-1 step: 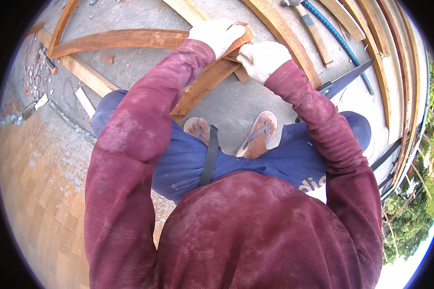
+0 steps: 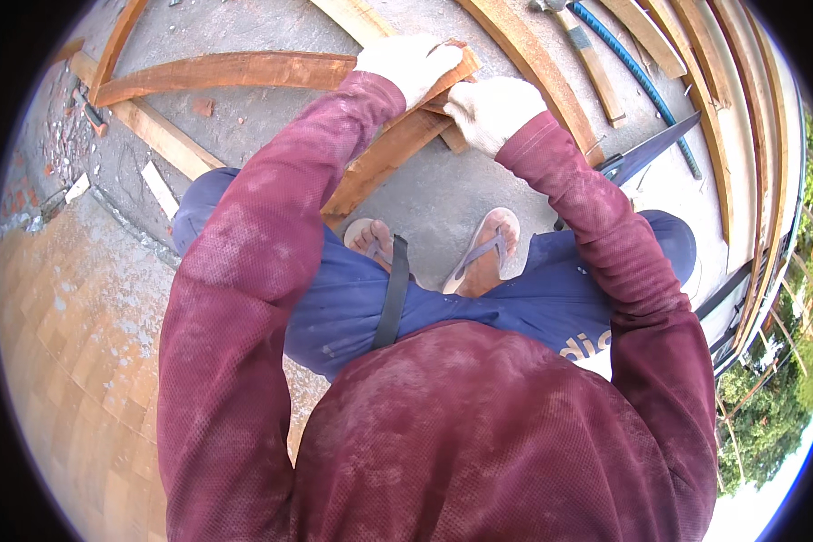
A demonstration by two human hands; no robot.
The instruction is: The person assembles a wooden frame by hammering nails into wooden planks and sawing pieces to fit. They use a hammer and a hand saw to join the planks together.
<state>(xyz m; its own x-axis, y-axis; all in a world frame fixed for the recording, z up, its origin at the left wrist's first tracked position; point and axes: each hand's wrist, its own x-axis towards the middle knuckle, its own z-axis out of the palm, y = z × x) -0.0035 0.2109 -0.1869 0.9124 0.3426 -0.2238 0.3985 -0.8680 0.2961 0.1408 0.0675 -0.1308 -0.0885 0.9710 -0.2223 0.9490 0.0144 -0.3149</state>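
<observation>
Outdoors, timber planks (image 2: 217, 70) lie across dusty concrete floor (image 2: 425, 199).

Outdoor building site, carpentry spot. Bare concrete slab (image 2: 443, 194), rough timber planks (image 2: 217, 70) and battens scattered about, brick rubble (image 2: 59, 149), handsaw (image 2: 655, 149), blue hose (image 2: 637, 77), trees (image 2: 777, 415) beyond the edge.

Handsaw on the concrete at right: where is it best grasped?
Judging by its pose, grip the handsaw by its handle end, nearest the right knee. Come from the person's side; the blade tapers away toward the planks, so the handle seems closest.
</observation>
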